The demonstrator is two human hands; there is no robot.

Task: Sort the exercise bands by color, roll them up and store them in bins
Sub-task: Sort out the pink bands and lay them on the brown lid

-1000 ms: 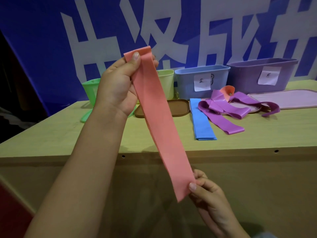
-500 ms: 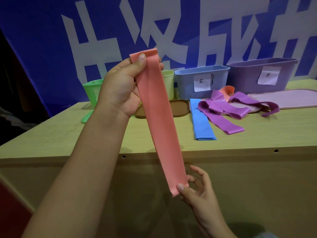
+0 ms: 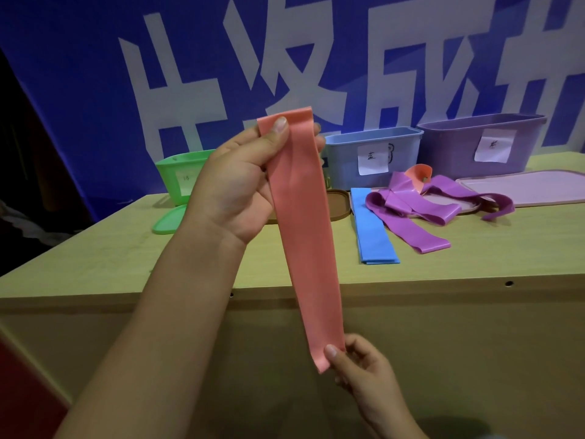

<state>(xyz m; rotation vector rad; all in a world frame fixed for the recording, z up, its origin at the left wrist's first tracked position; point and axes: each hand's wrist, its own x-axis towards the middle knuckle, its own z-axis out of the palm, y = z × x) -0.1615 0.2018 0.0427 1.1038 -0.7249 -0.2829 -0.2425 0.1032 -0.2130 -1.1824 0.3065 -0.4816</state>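
Three open plastic bins stand along the desk's far edge: one green bin (image 3: 177, 175), one pale blue bin (image 3: 370, 153), one purple bin (image 3: 474, 144). Bands visible: one long salmon-pink rubber band (image 3: 304, 236), one flat blue band (image 3: 373, 229), a purple band tangle (image 3: 411, 210) whose number is unclear, and one orange piece (image 3: 418, 172). Two paper labels (image 3: 373, 160) show clearly, and three loose lids lie flat: green (image 3: 167, 220), brown (image 3: 338, 207), pink (image 3: 522, 188).

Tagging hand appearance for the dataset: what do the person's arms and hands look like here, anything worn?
Both hands, left hand and right hand, are bare: no gloves, rings, watch or markings visible. The left forearm is uncovered right down to the frame edge, no sleeve in view. Fingernails are short and unpainted. At the right wrist, near the bottom edge, there is a hint of pale fabric, too cropped to identify.
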